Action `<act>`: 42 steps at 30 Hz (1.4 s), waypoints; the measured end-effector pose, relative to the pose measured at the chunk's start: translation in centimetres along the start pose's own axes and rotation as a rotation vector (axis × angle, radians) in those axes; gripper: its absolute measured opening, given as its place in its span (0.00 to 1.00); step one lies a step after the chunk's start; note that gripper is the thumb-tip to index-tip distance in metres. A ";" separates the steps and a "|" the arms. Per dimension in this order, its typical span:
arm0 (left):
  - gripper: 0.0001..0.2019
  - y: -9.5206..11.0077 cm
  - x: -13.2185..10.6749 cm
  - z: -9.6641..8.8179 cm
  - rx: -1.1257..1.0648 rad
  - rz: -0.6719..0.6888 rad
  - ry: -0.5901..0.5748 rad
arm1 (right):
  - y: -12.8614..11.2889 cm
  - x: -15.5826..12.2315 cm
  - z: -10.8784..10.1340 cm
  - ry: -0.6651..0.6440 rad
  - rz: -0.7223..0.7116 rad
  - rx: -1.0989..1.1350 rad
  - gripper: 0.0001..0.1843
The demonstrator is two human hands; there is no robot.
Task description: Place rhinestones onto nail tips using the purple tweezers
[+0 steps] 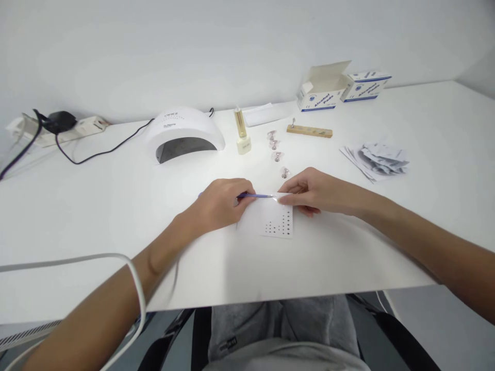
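Note:
My left hand (pixel 224 203) is closed around a thin purple nail art brush (pixel 249 195), whose metal end points right. The brush tip reaches the upper edge of a white card (pixel 266 211) dotted with rows of small dark decorations. On the card's upper right corner, my right hand (pixel 309 190) is closed, thumb on top and other fingers partly underneath. Something small and shiny shows by the right fingertips, too small to tell. Just beyond that hand stands a clear nail tip (pixel 285 172) on a small metal base, with several similar ones in a row behind.
A white nail lamp (pixel 185 129) is at back left, beside a bottle of pale polish (pixel 243 144). Behind are a wooden bar (pixel 309 131) and alcohol pad boxes (pixel 319 98) (pixel 367 87). Torn wrappers (pixel 381 159) lie right. A white cable (pixel 133 273) crosses my left arm.

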State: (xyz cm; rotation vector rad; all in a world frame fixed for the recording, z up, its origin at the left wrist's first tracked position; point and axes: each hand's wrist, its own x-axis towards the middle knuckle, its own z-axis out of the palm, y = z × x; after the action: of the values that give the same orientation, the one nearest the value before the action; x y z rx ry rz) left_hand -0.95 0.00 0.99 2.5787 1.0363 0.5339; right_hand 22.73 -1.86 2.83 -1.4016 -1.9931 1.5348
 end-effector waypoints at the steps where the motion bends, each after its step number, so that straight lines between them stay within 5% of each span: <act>1: 0.08 0.0 0.0 0.0 0.005 -0.009 0.000 | 0.0 0.0 0.0 0.001 0.000 0.001 0.14; 42: 0.09 0.5 0.2 0.1 0.013 -0.073 -0.032 | 0.4 0.3 0.0 -0.061 0.025 0.158 0.13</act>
State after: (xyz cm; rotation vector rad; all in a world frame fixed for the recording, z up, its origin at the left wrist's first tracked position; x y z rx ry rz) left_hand -0.48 -0.23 1.12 2.5409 1.1219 0.4680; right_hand 22.77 -1.58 2.41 -1.3364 -1.8484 1.7240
